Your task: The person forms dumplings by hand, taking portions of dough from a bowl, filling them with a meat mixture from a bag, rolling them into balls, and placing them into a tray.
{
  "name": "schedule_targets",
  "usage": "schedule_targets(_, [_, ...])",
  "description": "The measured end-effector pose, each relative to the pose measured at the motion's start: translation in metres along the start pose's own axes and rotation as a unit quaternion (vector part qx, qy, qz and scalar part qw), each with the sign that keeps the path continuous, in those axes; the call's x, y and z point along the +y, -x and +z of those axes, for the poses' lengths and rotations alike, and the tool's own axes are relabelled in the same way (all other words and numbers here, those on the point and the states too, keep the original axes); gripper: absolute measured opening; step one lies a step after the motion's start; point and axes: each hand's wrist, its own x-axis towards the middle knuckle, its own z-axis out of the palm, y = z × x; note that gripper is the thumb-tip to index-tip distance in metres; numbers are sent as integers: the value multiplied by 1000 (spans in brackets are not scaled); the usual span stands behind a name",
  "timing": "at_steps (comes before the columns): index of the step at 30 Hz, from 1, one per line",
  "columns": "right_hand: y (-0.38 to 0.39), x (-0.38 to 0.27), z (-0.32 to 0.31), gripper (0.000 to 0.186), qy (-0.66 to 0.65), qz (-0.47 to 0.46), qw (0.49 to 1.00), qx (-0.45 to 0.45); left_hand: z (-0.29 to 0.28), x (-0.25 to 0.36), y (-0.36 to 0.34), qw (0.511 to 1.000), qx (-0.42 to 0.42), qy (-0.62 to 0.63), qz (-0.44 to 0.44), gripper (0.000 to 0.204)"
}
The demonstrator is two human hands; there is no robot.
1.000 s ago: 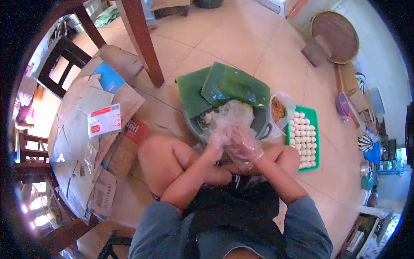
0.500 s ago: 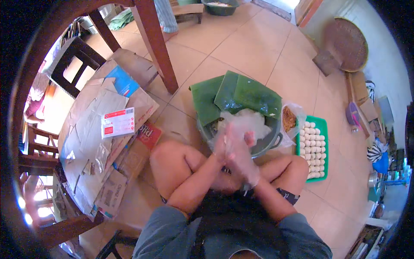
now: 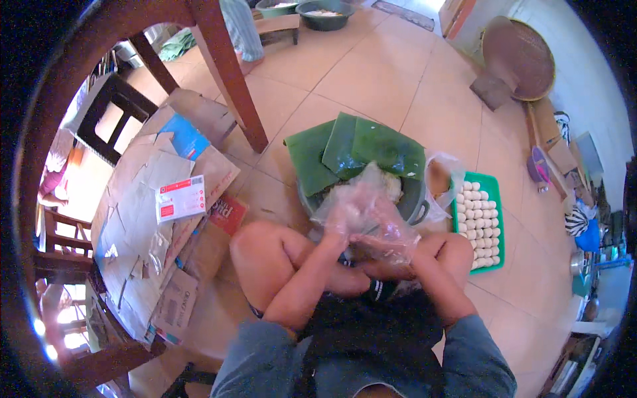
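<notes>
Both my hands wear clear plastic gloves and meet above my crossed legs, at the near rim of a grey basin (image 3: 415,211). My left hand (image 3: 346,213) has its fingers bent around something pale, too hidden by the glove to make out. Against it from the right comes my right hand (image 3: 391,229), its fingers and thumb apart, with loose plastic bunched at the wrist. Green banana leaf pieces (image 3: 388,149) lie over the basin's far side. A whitish mass (image 3: 393,187) shows inside, below the leaves.
Right of the basin are a plastic bag (image 3: 438,178) with brown filling and a green tray (image 3: 496,199) with rows of white dough balls. Flattened cardboard (image 3: 142,212) bearing a white-and-red box (image 3: 181,199) lies left, near a wooden table leg (image 3: 232,86). Another person's leg (image 3: 242,33) stands beyond.
My hands were pressed palm to palm over the basin; now they have come partly apart and lower, the right one turned outward. The view has shifted slightly.
</notes>
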Motion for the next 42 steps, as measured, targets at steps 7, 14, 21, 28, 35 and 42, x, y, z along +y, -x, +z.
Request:
schedule_targets(7, [0,-38,53,75,-61,23,992,106,-24,-45,-25,883,-275,382,-3,59])
schedule_targets(14, [-1,-44,-14,59,50,34,992,111,-18,-22,-20,961,-106,256,-24,52])
schedule_targets(21, [14,30,24,57,20,-10,999,34,-24,-54,-25,998,-31,-10,47,30])
schedule_targets(28, [10,-14,-1,69,-104,83,982,132,-11,1,-11,982,-129,129,55,56])
schedule_targets(35, [22,-22,63,60,-138,70,979,134,-13,-50,-16,908,-309,279,-34,58])
schedule_targets(42, [49,33,99,57,-21,1,996,82,-2,-47,-14,891,-350,284,-56,59])
